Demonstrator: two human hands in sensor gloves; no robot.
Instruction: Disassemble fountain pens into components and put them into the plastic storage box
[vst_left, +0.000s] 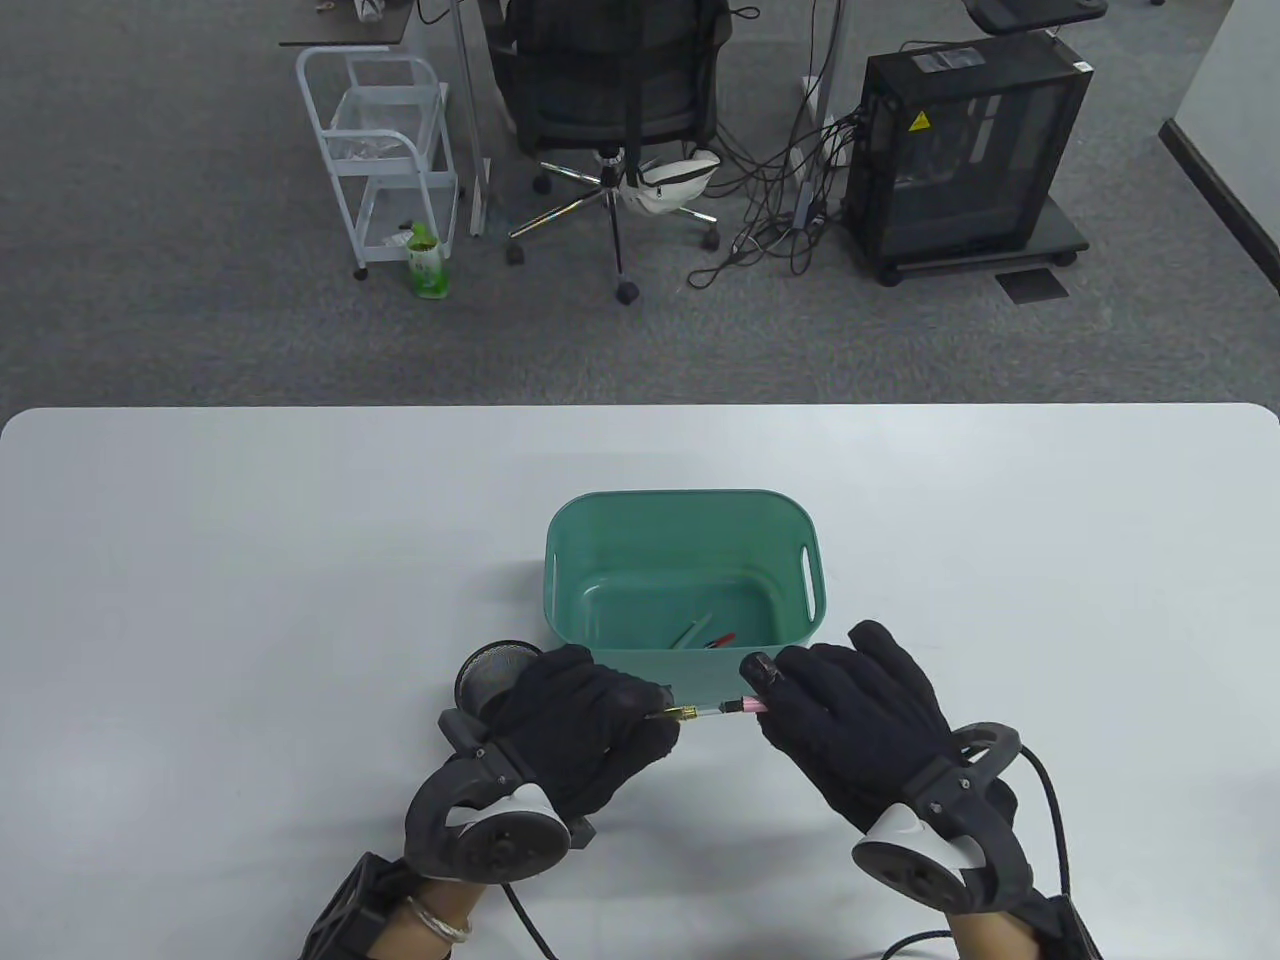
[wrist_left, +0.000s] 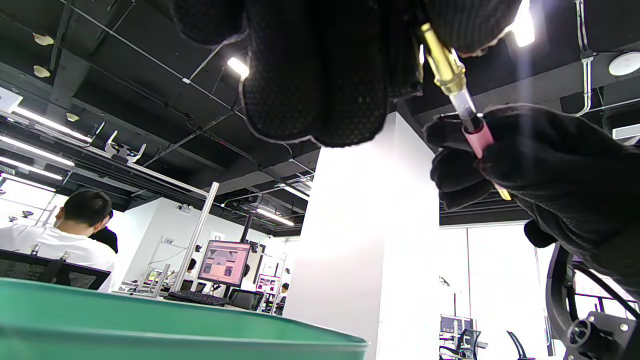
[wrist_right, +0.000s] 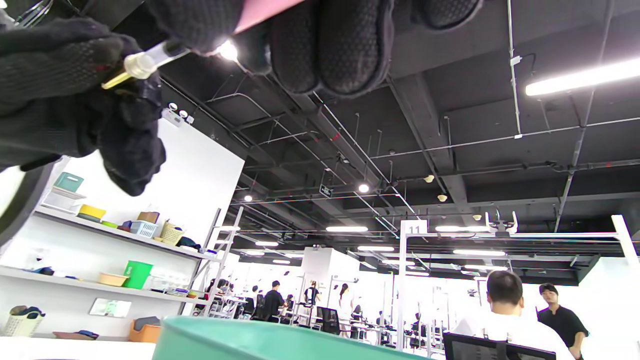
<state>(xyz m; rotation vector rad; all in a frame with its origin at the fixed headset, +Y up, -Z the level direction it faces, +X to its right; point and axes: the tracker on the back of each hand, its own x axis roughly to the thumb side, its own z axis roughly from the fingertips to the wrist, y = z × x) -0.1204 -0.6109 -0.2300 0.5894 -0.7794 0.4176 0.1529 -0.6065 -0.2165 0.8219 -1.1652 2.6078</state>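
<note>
A fountain pen is held level between both hands just in front of the green plastic box (vst_left: 560, 560). My left hand (vst_left: 640, 722) grips the gold front section (vst_left: 683, 713) (wrist_left: 442, 65). My right hand (vst_left: 768, 704) pinches the pink barrel (vst_left: 748, 706) (wrist_left: 477, 137). A clear ink tube (vst_left: 712, 709) (wrist_left: 464, 105) shows between the two parts, so the barrel sits partly drawn off. Inside the box lie a few pen parts (vst_left: 705, 634), green and red. In the right wrist view the pink barrel (wrist_right: 260, 15) and the clear tube (wrist_right: 150, 57) appear at the top left.
A black mesh pen cup (vst_left: 490, 672) stands on the table just left of the box, partly behind my left hand. The box's near wall (wrist_left: 150, 325) (wrist_right: 280, 342) lies directly below the hands. Beyond the table's far edge are an office chair and a computer tower.
</note>
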